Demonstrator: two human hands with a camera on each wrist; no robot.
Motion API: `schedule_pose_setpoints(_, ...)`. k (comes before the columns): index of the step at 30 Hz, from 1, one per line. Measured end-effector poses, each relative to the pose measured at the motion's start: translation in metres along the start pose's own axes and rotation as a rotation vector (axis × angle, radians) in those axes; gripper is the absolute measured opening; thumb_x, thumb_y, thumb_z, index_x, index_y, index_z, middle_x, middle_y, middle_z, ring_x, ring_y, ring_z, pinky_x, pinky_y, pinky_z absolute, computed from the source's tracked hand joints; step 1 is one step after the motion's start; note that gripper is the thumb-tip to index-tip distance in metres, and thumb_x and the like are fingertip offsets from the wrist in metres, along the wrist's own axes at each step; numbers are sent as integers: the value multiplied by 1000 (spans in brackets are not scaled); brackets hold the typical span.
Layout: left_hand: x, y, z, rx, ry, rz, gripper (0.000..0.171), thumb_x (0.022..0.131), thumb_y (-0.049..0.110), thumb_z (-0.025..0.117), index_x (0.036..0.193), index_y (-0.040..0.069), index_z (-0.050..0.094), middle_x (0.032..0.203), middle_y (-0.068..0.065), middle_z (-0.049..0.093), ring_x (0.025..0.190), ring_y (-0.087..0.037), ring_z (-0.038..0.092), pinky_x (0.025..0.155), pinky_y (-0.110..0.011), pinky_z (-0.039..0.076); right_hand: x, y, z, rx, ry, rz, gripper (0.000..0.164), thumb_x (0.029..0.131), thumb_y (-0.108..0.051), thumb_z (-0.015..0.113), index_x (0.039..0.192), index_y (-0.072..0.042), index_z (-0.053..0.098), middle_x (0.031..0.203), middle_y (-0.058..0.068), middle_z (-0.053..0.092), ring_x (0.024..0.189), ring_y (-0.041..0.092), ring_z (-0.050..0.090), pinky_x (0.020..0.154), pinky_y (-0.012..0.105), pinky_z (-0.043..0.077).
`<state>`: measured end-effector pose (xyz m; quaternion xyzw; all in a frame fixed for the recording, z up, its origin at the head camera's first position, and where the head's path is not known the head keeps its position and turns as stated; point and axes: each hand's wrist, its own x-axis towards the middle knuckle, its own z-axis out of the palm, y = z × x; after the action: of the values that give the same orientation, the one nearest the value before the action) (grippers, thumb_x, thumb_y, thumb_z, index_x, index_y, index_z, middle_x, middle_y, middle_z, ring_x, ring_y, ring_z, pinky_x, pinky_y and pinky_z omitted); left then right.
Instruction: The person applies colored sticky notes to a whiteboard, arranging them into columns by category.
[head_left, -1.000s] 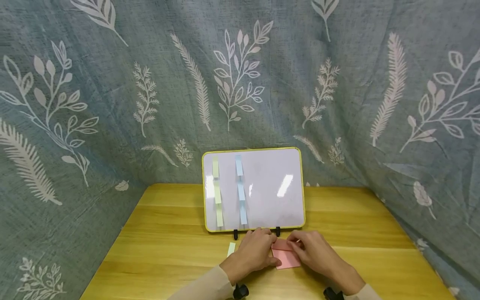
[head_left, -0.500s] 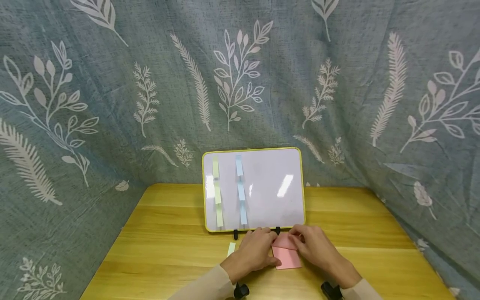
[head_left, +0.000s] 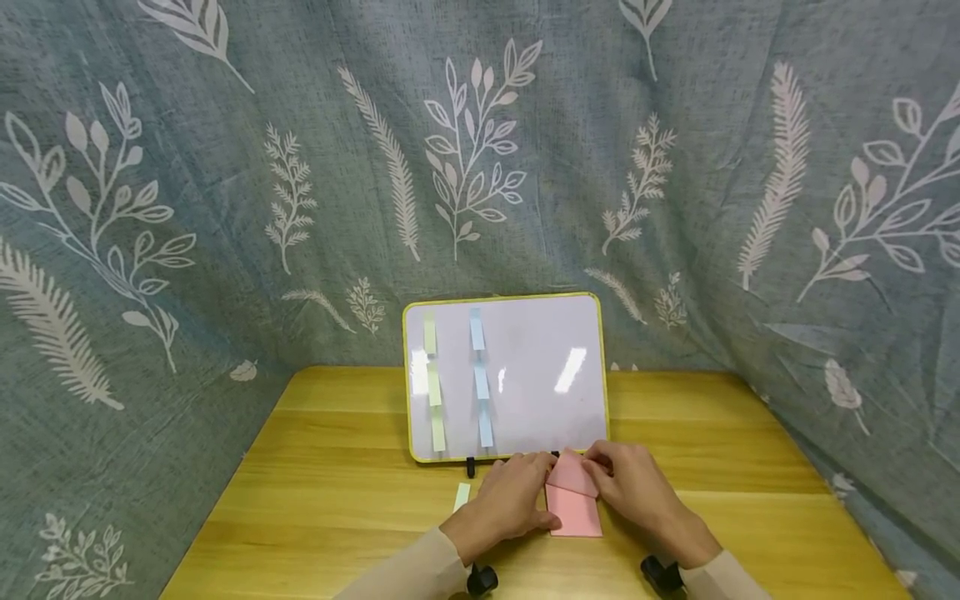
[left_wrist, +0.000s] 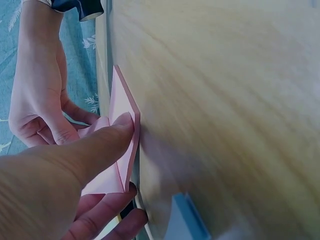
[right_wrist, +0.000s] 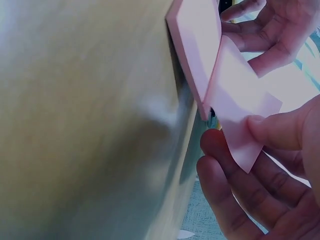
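A pink sticky note pad (head_left: pixel 576 517) lies on the table just in front of the whiteboard. My left hand (head_left: pixel 506 504) grips its left side, thumb at the near corner and fingers at the far one. In the left wrist view that thumb presses against the edge of the pad (left_wrist: pixel 131 150). My right hand (head_left: pixel 637 479) pinches the top sticky note (right_wrist: pixel 245 100) between thumb and fingers. This sheet is lifted and bent away from the pad, still meeting it along a slanting line across the pad's surface.
A yellow-framed whiteboard (head_left: pixel 540 375) stands behind on black feet, bearing columns of green notes (head_left: pixel 434 383) and blue notes (head_left: pixel 482 379). A pale green piece (head_left: pixel 462 497) lies left of my left hand. In the left wrist view a blue block (left_wrist: pixel 189 220) sits nearby.
My right hand has moved slightly away from me, lifting the top pink note further back so more of the pad shows. The left hand has stayed nearly still on the pad.
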<state>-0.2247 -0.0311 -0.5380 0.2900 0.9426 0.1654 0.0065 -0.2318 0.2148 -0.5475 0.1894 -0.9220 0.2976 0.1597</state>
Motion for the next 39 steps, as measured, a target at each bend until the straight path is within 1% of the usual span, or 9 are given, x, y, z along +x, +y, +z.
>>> schedule_pose_setpoints(5, 0, 0, -1, -3, 1, 10, 84, 86, 47, 106, 155, 20, 65, 124, 8, 80, 111, -12, 71, 93, -39, 59, 3, 2, -4, -28, 11, 49, 14, 102, -5, 88, 96, -18, 87, 83, -9, 80, 72, -3, 61, 65, 22, 52)
schedule_pose_setpoints(10, 0, -1, -1, 10, -1, 5, 86, 86, 49, 106, 156, 19, 64, 128, 9, 81, 115, -14, 73, 95, -40, 60, 5, 2, -9, -29, 2, 105, 9, 104, -9, 86, 98, -15, 87, 85, -8, 81, 73, 0, 62, 67, 24, 53)
schedule_pose_setpoints(15, 3, -1, -4, 14, -10, -18, 92, 86, 53, 105, 159, 19, 62, 121, 11, 80, 111, -12, 71, 92, -38, 58, 9, 2, -15, -6, 17, 143, 8, 106, -9, 84, 100, -13, 87, 87, -5, 82, 76, 5, 66, 70, 24, 56)
schedule_pose_setpoints(21, 1, -1, -4, 17, -18, -27, 95, 86, 53, 105, 163, 20, 60, 123, 14, 82, 118, -14, 73, 99, -42, 60, 10, 2, -22, 31, 65, 157, 7, 108, -9, 83, 104, -10, 88, 91, -1, 85, 82, 9, 74, 72, 26, 60)
schedule_pose_setpoints(23, 1, 0, -2, 36, -16, -9, 88, 87, 54, 104, 160, 22, 65, 128, 14, 82, 121, -15, 73, 101, -43, 60, 11, 2, -27, 40, 106, 149, 7, 108, -8, 82, 105, -8, 88, 92, 1, 86, 82, 12, 77, 73, 26, 62)
schedule_pose_setpoints(25, 0, 0, -2, 63, -14, 15, 76, 88, 54, 103, 152, 26, 72, 131, 14, 81, 121, -15, 73, 101, -42, 60, 12, 1, -31, 54, 164, 132, 5, 109, -8, 82, 107, -7, 87, 94, 2, 86, 82, 17, 79, 73, 24, 63)
schedule_pose_setpoints(29, -2, 1, -2, 119, -3, 52, 58, 90, 56, 101, 140, 33, 82, 135, 13, 81, 120, -15, 72, 103, -43, 61, 17, -3, -39, 72, 294, 72, 4, 107, -6, 84, 108, -5, 88, 92, 5, 87, 81, 23, 82, 72, 14, 61)
schedule_pose_setpoints(34, -2, 0, -5, 118, -14, 65, 55, 90, 54, 101, 138, 33, 86, 138, 11, 81, 122, -15, 72, 104, -42, 61, 24, -7, -43, 54, 393, 0, 6, 103, -2, 87, 109, -4, 89, 93, 10, 89, 79, 26, 85, 74, 2, 54)
schedule_pose_setpoints(39, 1, -1, -7, 114, -23, 103, 49, 90, 53, 102, 132, 33, 88, 136, 12, 81, 119, -14, 73, 100, -40, 61, 35, -13, -44, 60, 441, -41, 8, 102, -1, 88, 110, -3, 89, 97, 12, 90, 82, 30, 88, 80, 2, 57)
